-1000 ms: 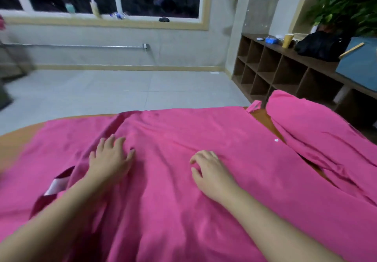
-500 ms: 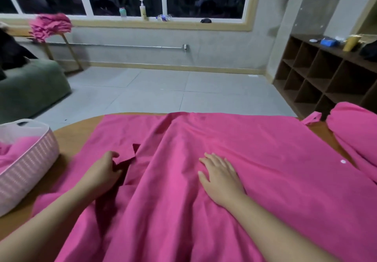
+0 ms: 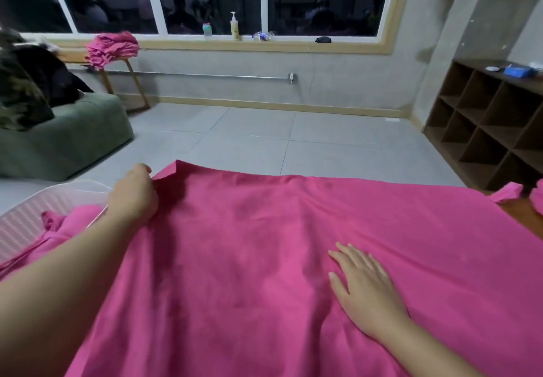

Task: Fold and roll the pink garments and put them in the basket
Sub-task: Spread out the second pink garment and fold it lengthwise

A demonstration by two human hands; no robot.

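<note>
so we're early on: left hand grips the pink garment by its edge, right hand lies flat on it; the basket holds some pink cloth.

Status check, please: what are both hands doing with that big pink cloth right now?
Left hand grips pink garment by its far left edge, lifted. Right hand flat on it. Basket at left, holding pink cloth. Nothing in the way.
</note>
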